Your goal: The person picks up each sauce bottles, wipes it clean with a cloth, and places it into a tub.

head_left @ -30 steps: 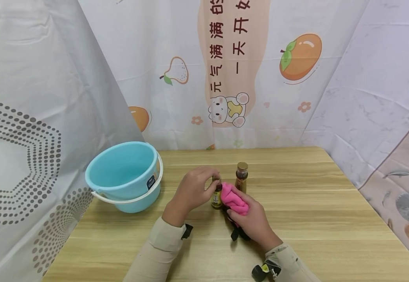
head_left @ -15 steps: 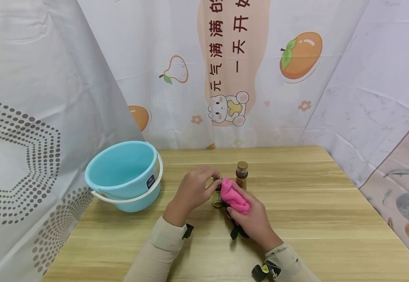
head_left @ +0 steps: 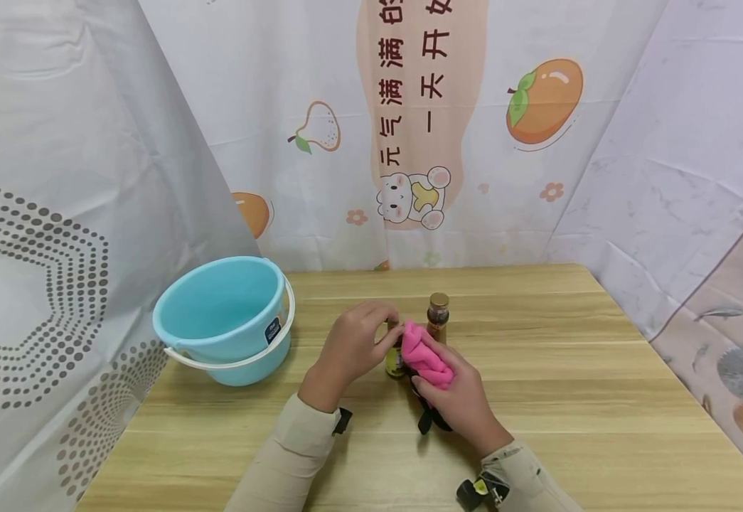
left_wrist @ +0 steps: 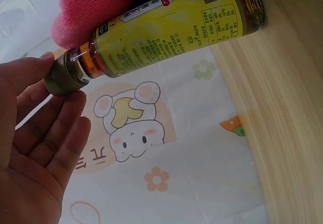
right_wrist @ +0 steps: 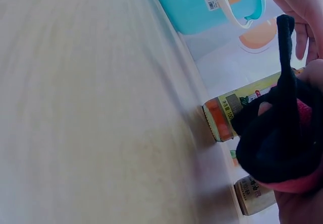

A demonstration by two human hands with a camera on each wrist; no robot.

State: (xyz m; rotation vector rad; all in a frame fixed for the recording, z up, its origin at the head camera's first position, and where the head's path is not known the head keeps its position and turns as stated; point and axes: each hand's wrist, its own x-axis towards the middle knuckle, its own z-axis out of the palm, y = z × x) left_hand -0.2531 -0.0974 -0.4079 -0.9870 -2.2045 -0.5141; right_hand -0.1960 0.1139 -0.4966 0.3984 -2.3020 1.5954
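Observation:
My left hand (head_left: 352, 345) pinches the gold screw cap (left_wrist: 64, 76) of a small glass bottle (left_wrist: 166, 37) with a yellow label, standing on the table. In my right hand (head_left: 466, 398) is a bunched pink fuzzy cloth (head_left: 424, 359), gripped between thumb and fingers and held against the bottle's side. Black trim (right_wrist: 262, 158) and a black strap (right_wrist: 285, 47) hang from the cloth in the right wrist view. Right behind the cloth stands a second gold-capped bottle (head_left: 438, 313), its lower part hidden in the head view.
A light blue bucket (head_left: 246, 373) with a white handle (head_left: 233, 365) stands at the left of the wooden table (head_left: 569, 370). Printed curtains (head_left: 320, 213) hang behind the table and along its sides.
The cloth in my right hand has shifted slightly up the bottle toward its neck and now covers more of it. My left hand stays at the cap.

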